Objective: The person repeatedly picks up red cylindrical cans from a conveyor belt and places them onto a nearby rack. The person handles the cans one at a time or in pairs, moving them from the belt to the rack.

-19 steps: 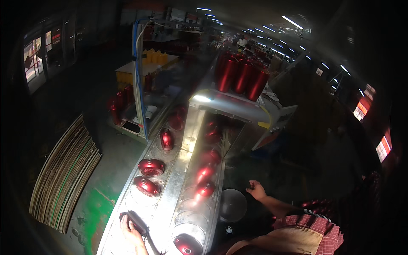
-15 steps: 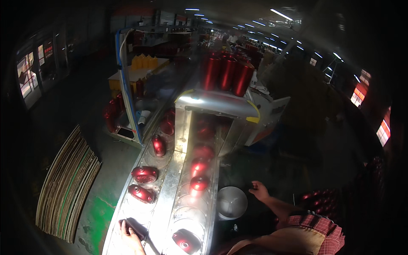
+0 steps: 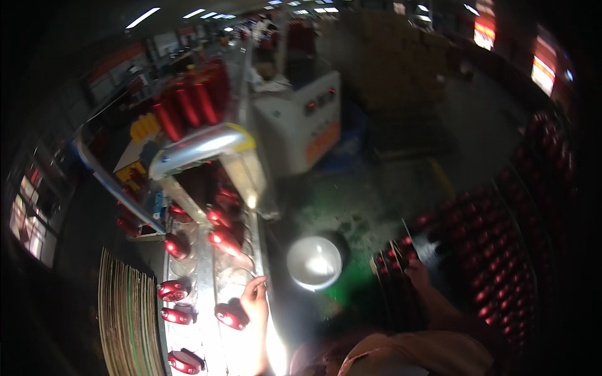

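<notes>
Several glossy red bottle-shaped pieces lie on a two-lane conveyor (image 3: pixel 207 294). My left hand (image 3: pixel 254 304) is over the right lane, brightly lit, its fingers stretched forward and partly apart. Nothing shows in it. Right beside it lies a red bottle (image 3: pixel 231 316). My right hand (image 3: pixel 415 271) reaches to the right, at the near edge of massed red bottles (image 3: pixel 489 263) standing in rows. Its fingers are dark and blurred, against thin dark upright edges, so I cannot make out whether they grip anything.
A white bucket (image 3: pixel 315 263) stands on the floor between the conveyor and the rows. Ahead, a metal hood (image 3: pixel 204 149) spans the lane, with tall red cylinders (image 3: pixel 191 103) on top. A white control cabinet (image 3: pixel 307 122) is behind it. Stacked sheets (image 3: pixel 128 313) stand at left.
The view has swung to the right, bringing the rows of red bottles into sight. My left hand has gone from the left lane to the right lane. My right hand has reached to the rows.
</notes>
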Demonstrator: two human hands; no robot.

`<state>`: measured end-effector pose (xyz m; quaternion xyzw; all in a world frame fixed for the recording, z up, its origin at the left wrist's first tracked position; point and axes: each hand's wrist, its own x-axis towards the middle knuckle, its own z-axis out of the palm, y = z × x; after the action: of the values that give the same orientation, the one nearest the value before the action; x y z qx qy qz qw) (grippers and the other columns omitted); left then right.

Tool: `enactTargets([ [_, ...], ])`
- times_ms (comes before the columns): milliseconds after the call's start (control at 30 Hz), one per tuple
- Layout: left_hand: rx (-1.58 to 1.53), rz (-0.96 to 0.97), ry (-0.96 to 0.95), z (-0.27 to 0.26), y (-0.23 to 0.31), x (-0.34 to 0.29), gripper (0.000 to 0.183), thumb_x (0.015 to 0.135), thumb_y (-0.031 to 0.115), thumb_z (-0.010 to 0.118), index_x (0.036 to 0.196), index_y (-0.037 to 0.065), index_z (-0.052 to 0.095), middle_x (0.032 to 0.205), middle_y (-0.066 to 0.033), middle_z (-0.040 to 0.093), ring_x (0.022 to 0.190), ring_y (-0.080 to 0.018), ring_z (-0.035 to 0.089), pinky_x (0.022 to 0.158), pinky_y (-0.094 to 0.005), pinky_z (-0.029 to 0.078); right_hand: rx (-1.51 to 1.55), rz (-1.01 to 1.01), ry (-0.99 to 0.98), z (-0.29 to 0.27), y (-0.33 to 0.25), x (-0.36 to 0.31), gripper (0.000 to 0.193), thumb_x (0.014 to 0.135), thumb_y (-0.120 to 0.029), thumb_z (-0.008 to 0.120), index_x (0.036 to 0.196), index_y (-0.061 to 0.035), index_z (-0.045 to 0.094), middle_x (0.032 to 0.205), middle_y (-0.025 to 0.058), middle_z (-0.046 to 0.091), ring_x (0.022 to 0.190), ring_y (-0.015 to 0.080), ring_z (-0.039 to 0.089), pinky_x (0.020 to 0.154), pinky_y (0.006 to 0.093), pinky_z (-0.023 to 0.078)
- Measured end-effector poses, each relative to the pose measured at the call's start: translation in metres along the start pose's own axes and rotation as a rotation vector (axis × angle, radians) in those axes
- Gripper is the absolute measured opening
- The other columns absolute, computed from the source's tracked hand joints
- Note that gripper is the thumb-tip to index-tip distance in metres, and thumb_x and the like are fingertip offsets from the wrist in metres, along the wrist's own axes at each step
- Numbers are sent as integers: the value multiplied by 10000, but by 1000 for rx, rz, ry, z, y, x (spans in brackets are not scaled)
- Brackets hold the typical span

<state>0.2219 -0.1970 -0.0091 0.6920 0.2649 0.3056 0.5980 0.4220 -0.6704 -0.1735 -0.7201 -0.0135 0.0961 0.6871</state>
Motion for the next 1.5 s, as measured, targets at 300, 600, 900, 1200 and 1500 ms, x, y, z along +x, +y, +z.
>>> enactTargets([
  [300,93,-149,-711,284,-13,-27,152,952,37,634,1081,18,713,1001,-31,692,861,-104,629,734,-252,535,-1,167,368,-116,9,-71,386,909,-115,669,1275,-59,562,1129,63,619,915,136,600,760,283,506],
  [600,397,493,-931,509,-45,-21,462,797,84,729,1248,153,661,1277,-196,605,1163,-344,569,1020,-402,443,-192,26,713,-142,-44,-16,579,802,-141,770,1329,-93,534,1337,174,527,1219,306,528,1007,401,460],
  [900,678,807,-1089,627,-98,-8,595,764,133,775,1291,368,632,1509,-191,365,1306,-422,415,1088,-492,369,-720,387,1217,-187,-9,49,790,801,-117,739,1488,-296,391,1497,331,227,1350,525,286,1111,559,312],
  [1200,293,597,-1078,628,-108,4,351,772,169,753,1111,238,694,1180,-155,599,982,-336,598,852,-449,491,-922,279,1078,-202,-15,37,718,784,-86,731,1445,-242,498,1330,279,504,1213,450,487,1045,509,396],
  [1500,256,304,-921,420,-72,24,632,822,138,746,1414,218,542,1422,-156,458,1312,-307,461,1104,-396,397,-517,25,748,-187,-42,-68,749,739,-28,659,1459,-112,472,1483,175,426,1387,365,344,1176,454,240],
])
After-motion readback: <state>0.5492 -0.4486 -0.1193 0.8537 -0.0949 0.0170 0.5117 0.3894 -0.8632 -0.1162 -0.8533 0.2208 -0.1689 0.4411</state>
